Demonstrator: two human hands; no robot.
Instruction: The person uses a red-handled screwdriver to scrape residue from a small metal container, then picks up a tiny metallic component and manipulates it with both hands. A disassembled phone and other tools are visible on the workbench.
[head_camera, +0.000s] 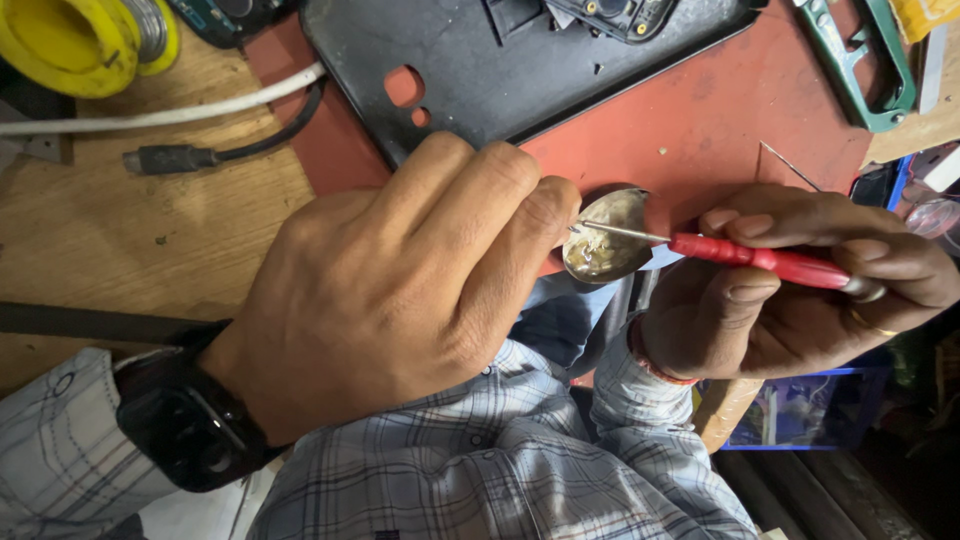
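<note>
Left hand: curled over, my left hand (400, 290) pinches the small shiny oval metal part (606, 236) at its near edge, fingertips closed tight on it.
Right hand: my right hand (790, 290) is wrapped around the red-handled screwdriver (770, 260), its thin tip resting on the part's surface close to my left fingertips.
Where it sits: the part hangs just past the near edge of the table, over my lap, above the red mat (700, 120).
Risk, slip: I judge the tip could skid off the smooth metal and jab my left fingers, since they sit right beside it.
Risk, drop: with nothing under the part, a loosened pinch would likely send it down past my checked sleeve (480, 470).
Surface: wooden table (130, 240), worn, with the mat laid over it.
Around: black phone back cover (520, 70) on the mat, yellow solder spool (80, 40) at the far left corner, white cable (160, 115), black cable (200, 157), green tool (860, 60) far right.
Room: cluttered bench, blue bin (800, 410) low on the right.
</note>
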